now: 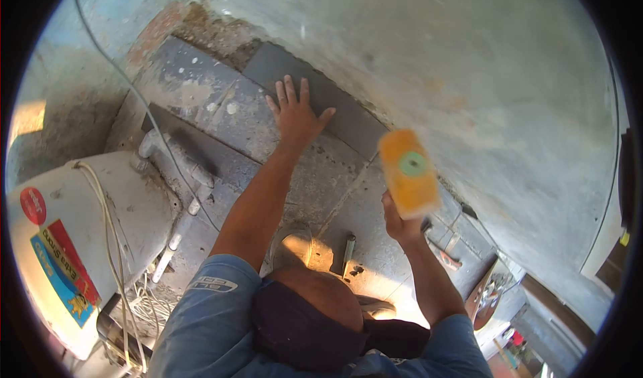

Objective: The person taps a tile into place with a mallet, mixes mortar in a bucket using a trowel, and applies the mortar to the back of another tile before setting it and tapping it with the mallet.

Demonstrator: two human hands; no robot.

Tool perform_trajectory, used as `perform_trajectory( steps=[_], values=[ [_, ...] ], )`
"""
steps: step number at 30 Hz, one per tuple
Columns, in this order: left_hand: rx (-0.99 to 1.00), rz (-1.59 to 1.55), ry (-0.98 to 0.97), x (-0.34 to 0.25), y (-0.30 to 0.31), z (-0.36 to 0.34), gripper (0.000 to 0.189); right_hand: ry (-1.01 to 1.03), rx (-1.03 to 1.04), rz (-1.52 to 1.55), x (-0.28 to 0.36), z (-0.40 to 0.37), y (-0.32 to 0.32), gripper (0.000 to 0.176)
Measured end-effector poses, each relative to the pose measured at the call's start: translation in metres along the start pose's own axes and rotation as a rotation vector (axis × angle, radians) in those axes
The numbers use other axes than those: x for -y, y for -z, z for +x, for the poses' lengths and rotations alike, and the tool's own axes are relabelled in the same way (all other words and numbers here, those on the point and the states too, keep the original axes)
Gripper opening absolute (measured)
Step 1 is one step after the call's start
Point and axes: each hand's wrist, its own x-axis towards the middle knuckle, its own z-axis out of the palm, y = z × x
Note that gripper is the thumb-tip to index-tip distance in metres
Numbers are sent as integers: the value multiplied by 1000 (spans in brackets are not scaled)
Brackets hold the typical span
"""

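While resting the left hand (295, 117) flat, wide open with fingers spread and nothing grasped, across the near edge of a smooth dark grey rectangular tile (351, 125), gripped an orange block-shaped tool (410, 174) in the right hand (402, 227). Had the right fingers folded at the tool's near end, to the right of the tile; could not tell whether raised or touching below. Saw a round pale green mark (412, 164) on the tool, slightly blurred. Found the tile lying alongside a greenish-grey plaster wall (469, 56), next to a stained grey slab (207, 97) with white spots, and just beside a rough brown bare patch (214, 33). Noted a white rounded container (137, 210) with colourful labels at left, near pale grey pipe fittings (199, 175) crossed by a thin grey cable (125, 78). Saw a short silvery metal cylinder (349, 247) between the forearms.
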Motion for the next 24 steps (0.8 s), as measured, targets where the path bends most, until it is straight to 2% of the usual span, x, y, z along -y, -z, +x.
perform_trajectory(
  steps=[2,4,5,7,8,9,11,15,17,18,19,21,22,23,24],
  values=[
    [-79,-84,35,5,-1,-2,99,63,23,-54,49,35,25,23],
    [-140,-180,48,9,-9,-11,98,-160,-219,618,98,65,28,9],
    [-216,-208,63,12,-16,-12,93,-150,-199,619,98,73,21,9],
    [-303,-239,86,12,-16,-11,89,-17,-218,765,97,92,7,11],
    [-236,-177,111,13,-16,-10,85,98,-154,631,100,106,10,15],
    [-155,-116,137,14,-15,-13,80,103,-142,633,108,124,9,15],
    [-134,-117,136,17,-13,-17,79,463,-195,748,119,157,0,17],
    [-72,-102,120,19,-7,-18,77,495,-165,771,117,185,-24,14],
    [-59,-104,129,20,-5,-18,77,276,-249,-74,89,178,-52,9],
    [-44,-102,126,19,-4,-17,77,85,-187,-113,83,181,-59,10],
    [-57,-101,128,21,-3,-7,77,97,-191,-112,76,188,-60,10],
    [-38,-111,131,19,-3,-17,77,-33,-88,209,76,185,-54,16],
    [-44,-111,137,21,-3,-12,77,164,-150,415,82,193,-54,19],
    [-32,-122,140,20,-2,-14,77,160,-140,414,84,193,-54,19],
    [-22,-135,138,19,-1,-16,77,250,-171,-24,86,190,-52,18]
  ],
)
